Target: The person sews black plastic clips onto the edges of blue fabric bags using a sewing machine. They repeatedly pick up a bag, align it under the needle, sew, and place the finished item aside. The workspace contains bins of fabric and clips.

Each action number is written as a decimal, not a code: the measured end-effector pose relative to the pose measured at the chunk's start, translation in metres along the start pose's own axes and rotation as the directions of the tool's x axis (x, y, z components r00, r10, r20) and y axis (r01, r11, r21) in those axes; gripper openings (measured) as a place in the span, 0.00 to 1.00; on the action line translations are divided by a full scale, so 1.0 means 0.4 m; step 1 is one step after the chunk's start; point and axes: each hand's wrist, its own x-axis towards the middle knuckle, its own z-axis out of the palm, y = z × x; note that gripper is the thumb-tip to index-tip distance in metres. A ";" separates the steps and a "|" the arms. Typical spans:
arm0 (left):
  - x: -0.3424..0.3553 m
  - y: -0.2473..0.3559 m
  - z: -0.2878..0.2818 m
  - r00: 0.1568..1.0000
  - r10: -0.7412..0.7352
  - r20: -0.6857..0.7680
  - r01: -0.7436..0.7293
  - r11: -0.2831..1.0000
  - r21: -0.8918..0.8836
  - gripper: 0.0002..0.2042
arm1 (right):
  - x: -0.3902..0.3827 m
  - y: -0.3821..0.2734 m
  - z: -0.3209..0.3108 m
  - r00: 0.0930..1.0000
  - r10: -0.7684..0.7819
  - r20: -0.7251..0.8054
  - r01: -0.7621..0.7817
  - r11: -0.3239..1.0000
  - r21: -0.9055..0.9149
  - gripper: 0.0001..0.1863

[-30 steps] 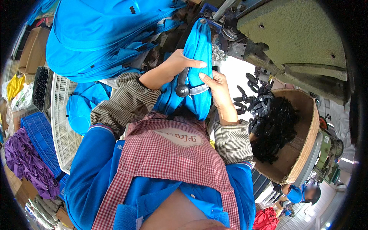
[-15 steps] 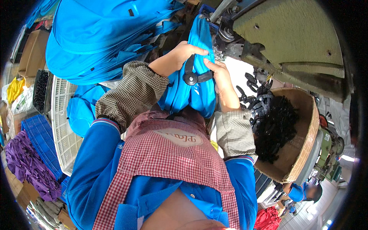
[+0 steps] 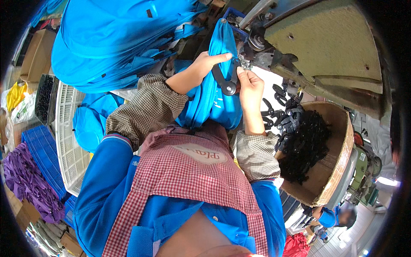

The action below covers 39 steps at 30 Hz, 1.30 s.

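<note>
While the left hand (image 3: 198, 72) grips blue fabric (image 3: 221, 37), the right hand (image 3: 251, 89) pinches a black hinged piece (image 3: 228, 88) between them.

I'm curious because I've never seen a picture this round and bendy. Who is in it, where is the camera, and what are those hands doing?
There's no robot, just a person working with bare hands. The camera sits on their head and looks down; its very wide lens makes straight edges bend.

The left hand pinches the blue cloth. The fingertips of the right hand are beside one arm of a black V-shaped piece; I can't tell how firmly they grip it.

To the right, loose black pieces lie on a bright white surface. More dark pieces fill the cardboard box nearby.
</note>
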 end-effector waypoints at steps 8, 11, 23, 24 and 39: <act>-0.060 -0.111 -0.026 0.951 0.308 -0.013 -0.306 0.950 0.064 0.17 | 0.006 0.000 -0.021 0.938 -0.310 0.157 0.336 0.695 -0.635 0.20; -0.045 -0.086 -0.024 0.926 0.376 0.000 -0.368 0.906 0.210 0.15 | 0.075 0.138 -0.067 0.954 -0.285 -0.089 0.221 0.873 -0.434 0.20; -0.148 -0.033 -0.032 0.895 0.445 0.014 -0.420 0.833 0.360 0.15 | 0.351 0.420 -0.089 0.858 -0.459 0.230 0.417 0.361 -0.834 0.13; -0.181 -0.045 -0.089 0.876 0.481 0.008 -0.435 0.785 0.441 0.15 | 0.349 0.404 -0.081 0.891 -0.405 0.203 0.374 0.406 -0.833 0.12; -0.899 0.172 -0.267 0.783 0.441 -0.438 0.577 -0.253 0.777 0.16 | 0.351 0.403 -0.112 0.925 -0.319 0.205 0.379 0.757 -0.532 0.05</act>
